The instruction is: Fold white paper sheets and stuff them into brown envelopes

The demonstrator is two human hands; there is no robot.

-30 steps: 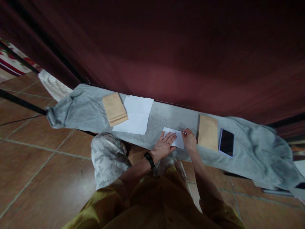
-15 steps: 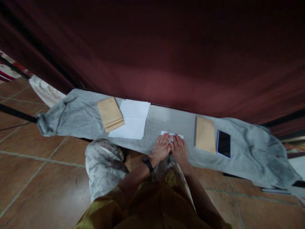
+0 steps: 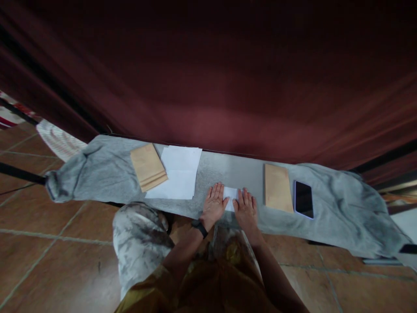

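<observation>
A small folded white paper lies on the grey cloth in front of me, its middle showing between my hands. My left hand rests flat over its left end, fingers stretched out. Over the right end lies my right hand, also flat with straight fingers. Both ends of the paper are hidden under the hands. To the left are larger white sheets, partly covered by a few brown envelopes. Another brown envelope stack sits to the right of my right hand.
A phone with a dark screen lies right of the right-hand envelopes. Grey cloth covers the long narrow surface and bunches at both ends. A dark red curtain hangs behind it. Below is the tiled floor.
My hands have slid apart along the paper, the left one leftward and the right one slightly rightward, uncovering its middle. The whole view has shifted a little.
</observation>
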